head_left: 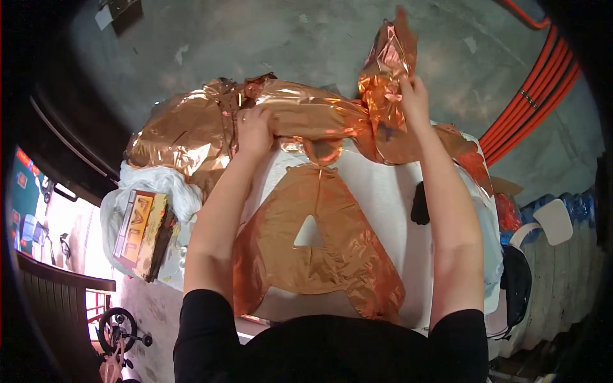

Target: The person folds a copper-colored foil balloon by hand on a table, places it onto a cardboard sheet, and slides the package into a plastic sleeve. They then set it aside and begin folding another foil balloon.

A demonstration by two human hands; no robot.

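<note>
A flat copper-coloured foil balloon shaped like a letter A point(313, 262) lies on the white tabletop in front of me. Beyond it stretches a row of crumpled copper foil balloons point(306, 112) along the far edge. My left hand point(255, 132) is on this row, its fingers curled onto the foil; a ring shows on one finger. My right hand point(415, 105) pinches another copper foil balloon point(386, 70), lifted and slightly blurred at its top. How the lifted piece joins the rest is hard to tell.
On the left are a white plastic bag point(156, 182) and a box marked FALL point(137, 226). A black item point(419, 204) lies on the white table point(389, 210) by my right forearm. Orange pipes point(536, 89), a white chair point(552, 222) and a small bicycle point(118, 329) stand around.
</note>
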